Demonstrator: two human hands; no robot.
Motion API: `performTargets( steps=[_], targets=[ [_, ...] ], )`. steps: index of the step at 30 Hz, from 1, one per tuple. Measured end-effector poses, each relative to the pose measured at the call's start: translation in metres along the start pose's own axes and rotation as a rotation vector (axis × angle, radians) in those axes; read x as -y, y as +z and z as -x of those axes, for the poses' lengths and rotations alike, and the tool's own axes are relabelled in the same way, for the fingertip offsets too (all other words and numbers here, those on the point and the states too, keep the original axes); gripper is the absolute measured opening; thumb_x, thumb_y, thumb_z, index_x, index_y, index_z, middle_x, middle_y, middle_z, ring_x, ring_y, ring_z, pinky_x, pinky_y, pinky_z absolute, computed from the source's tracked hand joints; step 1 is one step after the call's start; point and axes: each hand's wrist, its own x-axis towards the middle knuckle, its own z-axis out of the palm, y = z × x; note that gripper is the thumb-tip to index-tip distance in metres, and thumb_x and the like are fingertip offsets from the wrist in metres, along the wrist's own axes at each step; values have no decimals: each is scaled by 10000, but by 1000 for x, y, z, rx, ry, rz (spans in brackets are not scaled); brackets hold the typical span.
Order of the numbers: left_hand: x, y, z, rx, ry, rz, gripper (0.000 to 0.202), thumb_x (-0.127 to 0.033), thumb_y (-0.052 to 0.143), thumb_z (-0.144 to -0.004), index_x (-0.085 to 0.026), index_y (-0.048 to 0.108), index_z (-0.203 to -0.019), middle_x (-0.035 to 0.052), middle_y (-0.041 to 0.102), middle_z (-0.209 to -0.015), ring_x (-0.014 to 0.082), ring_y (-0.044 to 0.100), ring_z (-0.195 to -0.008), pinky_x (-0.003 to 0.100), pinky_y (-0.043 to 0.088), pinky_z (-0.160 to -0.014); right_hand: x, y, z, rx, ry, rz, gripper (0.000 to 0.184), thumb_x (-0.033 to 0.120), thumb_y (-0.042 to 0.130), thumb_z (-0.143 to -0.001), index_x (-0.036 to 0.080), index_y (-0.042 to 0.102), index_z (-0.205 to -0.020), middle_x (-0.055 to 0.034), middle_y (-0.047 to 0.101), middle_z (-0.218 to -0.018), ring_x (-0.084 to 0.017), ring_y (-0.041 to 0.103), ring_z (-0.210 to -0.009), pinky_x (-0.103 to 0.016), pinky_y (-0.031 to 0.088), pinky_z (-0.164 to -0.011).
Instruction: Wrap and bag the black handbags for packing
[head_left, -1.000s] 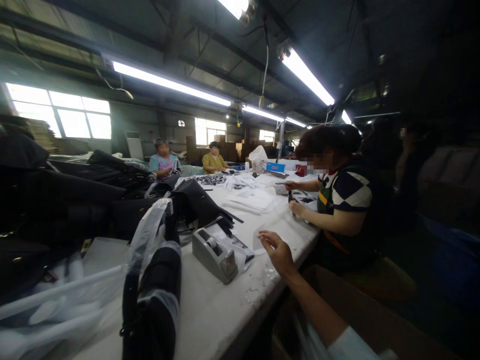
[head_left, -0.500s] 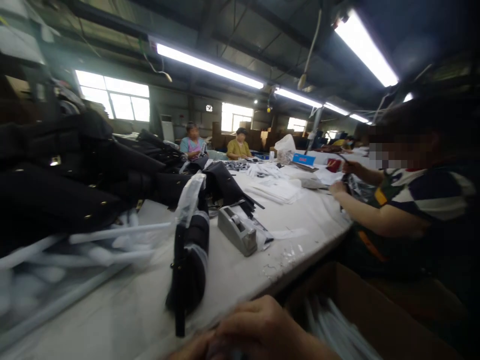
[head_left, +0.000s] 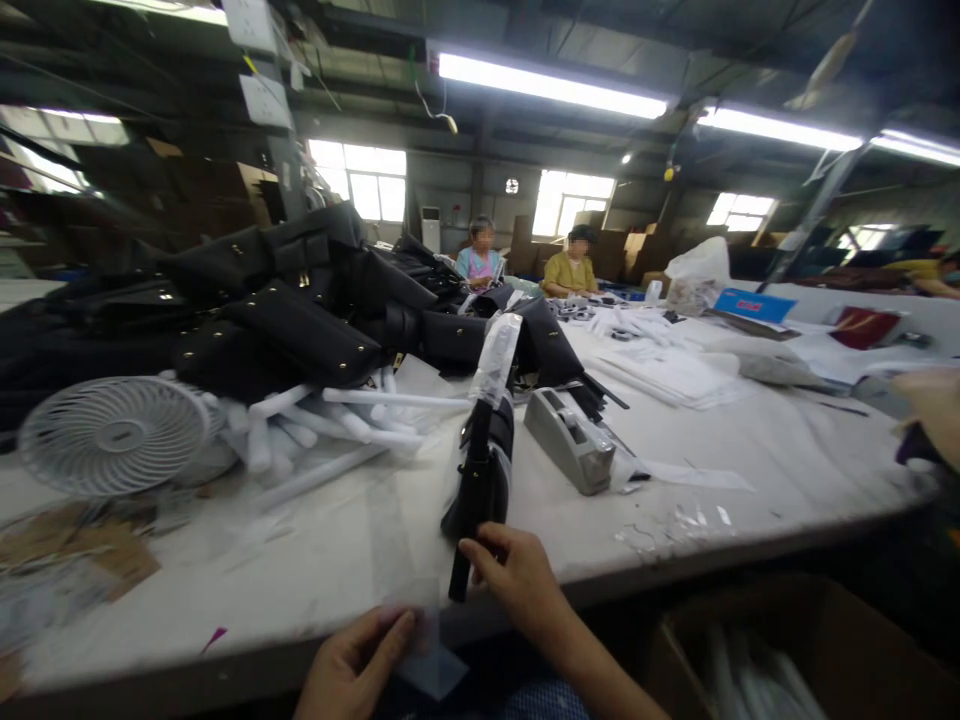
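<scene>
My left hand [head_left: 352, 668] pinches a small clear plastic piece [head_left: 431, 668] at the table's near edge, thumb on top. My right hand [head_left: 517, 578] has its fingers curled against the lower end of a black bag strap [head_left: 480, 470] that is partly wrapped in clear film and lies across the white table [head_left: 765, 450]. Whether the right hand grips the strap or only touches it is unclear.
A heap of black bags [head_left: 285, 310] and white foam tubes [head_left: 330, 420] fills the table's left. A small white fan [head_left: 112, 435] stands at far left, a grey tape dispenser [head_left: 570, 440] right of the strap. Other people sit at the far end; a cardboard box [head_left: 787, 650] sits below right.
The view has swung left and down. My right hand left the spot by the tape dispenser and came to the strap's near end; my left hand now shows with the clear piece.
</scene>
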Motion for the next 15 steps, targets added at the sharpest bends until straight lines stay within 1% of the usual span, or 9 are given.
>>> performTargets(
  steps=[2, 4, 6, 9, 11, 15],
  targets=[
    [7, -5, -3, 36, -6, 23, 464, -629, 715, -711, -182, 786, -810, 47, 782, -842, 241, 706, -826, 255, 532, -771, 3, 0, -1, 74, 22, -66, 347, 351, 626, -876, 166, 623, -582, 8, 615, -546, -128, 562, -549, -212, 394, -538],
    [12, -10, -3, 77, 1, 16, 442, -608, 725, -715, -169, 777, -725, 51, 769, -757, 226, 688, -749, 247, 514, -707, 8, -1, 1, 148, 54, -172, 332, 378, 638, -871, 163, 636, -617, 0, 644, -572, -128, 568, -557, -208, 412, -549],
    [13, -13, -2, 91, -6, 6, 424, -581, 740, -713, -159, 769, -689, 54, 753, -695, 212, 672, -696, 241, 497, -666, 14, -2, 4, 193, 82, -280, 328, 419, 649, -866, 159, 653, -667, -7, 657, -592, -131, 579, -568, -208, 432, -563],
    [13, -15, 1, 93, -44, 36, 397, -553, 759, -700, -155, 764, -698, 56, 751, -678, 202, 672, -658, 238, 495, -635, 24, -2, 10, 181, 102, -392, 340, 459, 664, -859, 155, 667, -709, -7, 655, -601, -129, 588, -590, -208, 449, -594],
    [13, -16, 3, 104, -65, 37, 377, -534, 755, -710, -156, 761, -711, 58, 759, -703, 205, 683, -673, 237, 501, -638, 29, -1, 13, 151, 108, -429, 332, 467, 673, -856, 154, 682, -745, -5, 654, -601, -127, 589, -591, -206, 451, -598],
    [15, -18, 4, 160, -85, -12, 355, -508, 723, -752, -159, 774, -799, 69, 776, -783, 231, 706, -749, 248, 519, -668, 32, 3, 15, 69, 82, -394, 323, 471, 679, -854, 159, 697, -773, -6, 658, -610, -129, 597, -596, -207, 454, -595]
  ],
)
